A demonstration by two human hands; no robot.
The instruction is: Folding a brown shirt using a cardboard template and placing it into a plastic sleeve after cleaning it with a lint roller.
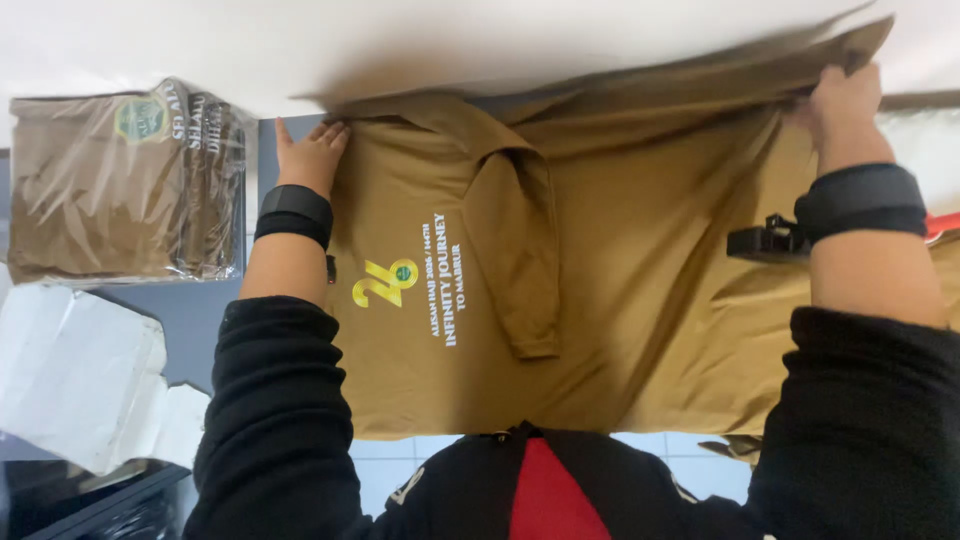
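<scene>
A tan-brown shirt (640,250) with a yellow emblem and white print on its chest lies spread across the table in front of me, one sleeve folded over the body. My left hand (310,152) grips the shirt's far left edge near the collar end. My right hand (843,100) pinches the far right edge of the fabric and lifts it a little. Both wrists wear black bands over black sleeves.
A stack of folded brown shirts in clear plastic bags (125,180) sits at the left. White paper sheets (85,370) lie at the lower left. A black clip-like object (765,240) rests on the shirt near my right wrist. The white wall runs along the far side.
</scene>
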